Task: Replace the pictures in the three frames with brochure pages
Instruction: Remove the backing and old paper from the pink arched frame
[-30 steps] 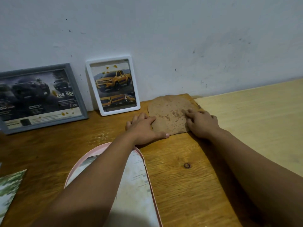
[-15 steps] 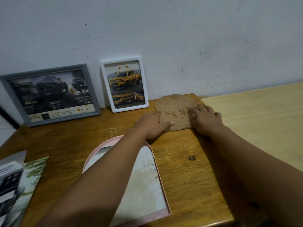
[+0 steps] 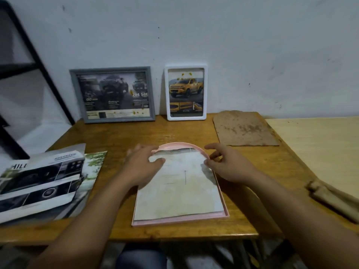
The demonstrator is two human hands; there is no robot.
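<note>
Head view, the only one given: the pink arched frame lies face down on the wooden counter, straight in front of the person, its long axis running away from the body with the curved top at the far end. A pale sheet sits inside its rim, filling it from the flat near edge up to the arch. The left hand rests flat on the sheet's upper left, fingers spread, its grip open and closed on nothing. The right hand sits at the frame's upper right rim with thumb and fingertips close to the sheet's edge there; whether that grip has pinched the paper I cannot tell.

Both hands are at the arched end, one on each side, so the sheet lies between them and toward the body. The right hand looks the better placed to lift or tuck that edge while the left pins the sheet.

The brown backing board lies flat beyond and to the right, nearer the right hand. The grey frame and white frame lean on the wall, each showing a truck page. Loose brochure pages lie at the left.
</note>
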